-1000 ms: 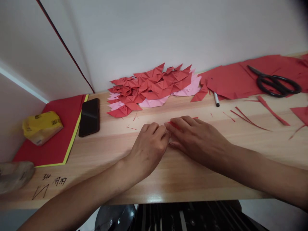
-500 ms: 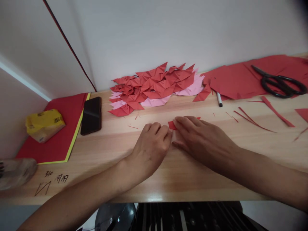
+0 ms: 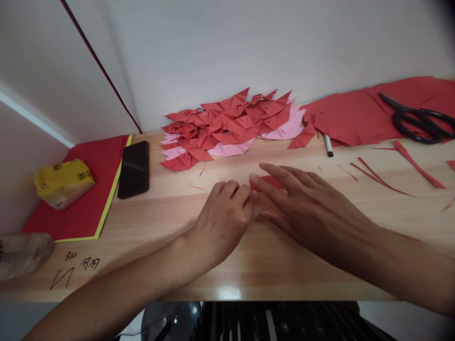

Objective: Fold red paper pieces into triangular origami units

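Note:
A small red paper piece lies on the wooden table, mostly hidden under my hands. My left hand rests beside it with fingers curled, its fingertips pressing the paper's left edge. My right hand lies over the paper with fingers stretched out and slightly raised, thumb beneath. Behind them sits a pile of folded red and pink paper shapes.
A black phone lies left beside a red and yellow sheet stack bearing a yellow tissue pack. Red sheets, black scissors, a marker and red paper strips lie at right. Wall behind.
My right hand's fingers have lifted and spread, showing more of the red paper. The left hand has stayed in place. The view shifted slightly.

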A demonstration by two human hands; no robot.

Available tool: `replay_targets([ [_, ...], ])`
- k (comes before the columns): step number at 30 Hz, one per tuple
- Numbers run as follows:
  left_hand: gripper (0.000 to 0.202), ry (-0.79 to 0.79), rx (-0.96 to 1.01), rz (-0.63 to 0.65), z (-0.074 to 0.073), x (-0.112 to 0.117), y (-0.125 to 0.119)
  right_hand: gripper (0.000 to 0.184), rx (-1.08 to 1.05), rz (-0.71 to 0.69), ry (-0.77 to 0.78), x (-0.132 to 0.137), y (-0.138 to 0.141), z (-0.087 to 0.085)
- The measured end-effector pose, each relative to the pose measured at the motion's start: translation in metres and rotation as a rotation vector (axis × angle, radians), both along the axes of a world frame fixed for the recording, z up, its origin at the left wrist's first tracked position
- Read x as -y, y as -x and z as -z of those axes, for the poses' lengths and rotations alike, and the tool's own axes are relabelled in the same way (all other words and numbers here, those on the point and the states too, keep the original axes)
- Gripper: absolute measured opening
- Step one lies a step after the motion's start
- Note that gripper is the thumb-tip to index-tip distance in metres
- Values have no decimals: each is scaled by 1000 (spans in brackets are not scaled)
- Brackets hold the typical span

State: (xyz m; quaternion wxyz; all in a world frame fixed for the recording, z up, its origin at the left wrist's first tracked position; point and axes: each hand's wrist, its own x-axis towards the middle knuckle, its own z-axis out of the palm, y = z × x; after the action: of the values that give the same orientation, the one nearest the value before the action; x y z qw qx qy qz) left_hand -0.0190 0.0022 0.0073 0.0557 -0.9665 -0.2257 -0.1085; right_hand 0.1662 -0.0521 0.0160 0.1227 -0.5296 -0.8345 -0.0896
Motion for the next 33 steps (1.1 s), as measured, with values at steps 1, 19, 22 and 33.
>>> replay_targets([
  [1,14,7,-4,1,0,0,0,38,-34,-28,45,0,1,-1],
  [19,12,-8,-3,-1,1,-1,0,29,-35,-70,212,-12,0,-1],
  [22,12,-8,-5,2,1,-1,0,28,-58,-110,226,-12,-5,-2],
  [33,15,-7,-13,7,2,-2,1,28,25,-55,154,-10,4,-1],
])
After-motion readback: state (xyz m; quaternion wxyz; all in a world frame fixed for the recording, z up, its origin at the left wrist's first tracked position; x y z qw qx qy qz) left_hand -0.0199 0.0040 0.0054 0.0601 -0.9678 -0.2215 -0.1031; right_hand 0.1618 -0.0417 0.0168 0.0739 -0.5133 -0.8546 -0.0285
